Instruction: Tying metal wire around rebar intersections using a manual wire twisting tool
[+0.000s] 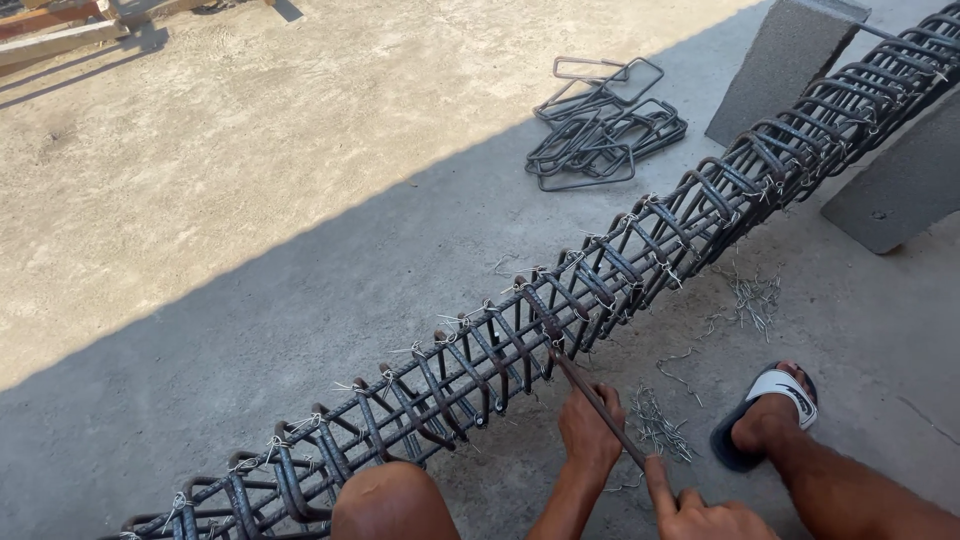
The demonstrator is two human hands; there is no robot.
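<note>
**2 hands on a tying hook beside a rebar cage**

We see a long rebar cage [560,300] running from the lower left to the upper right, its far end resting between 2 grey concrete blocks [780,65]. Stirrups wrap it at close intervals, and small wire ties show at many of the crossings.

The left hand [590,430] sits just beside the cage's near face, fingers curled shut around the upper part of a thin metal rod [590,395]. The rod's tip reaches a stirrup on the near side of the cage, about midway along the visible length. The right hand [700,505] is lower, at the bottom edge; its index finger lies along the rod's lower end, and we cannot tell how the other fingers sit.

A bare knee [390,500] is at the bottom, touching the cage's near side. A foot in a white and dark sandal [765,415] rests on the concrete floor [300,330] to the right. Loose wire pieces [660,425] lie between the hands and the foot, with more [750,300] farther up. A heap of spare stirrups [605,125] lies beyond the cage, well apart.
</note>
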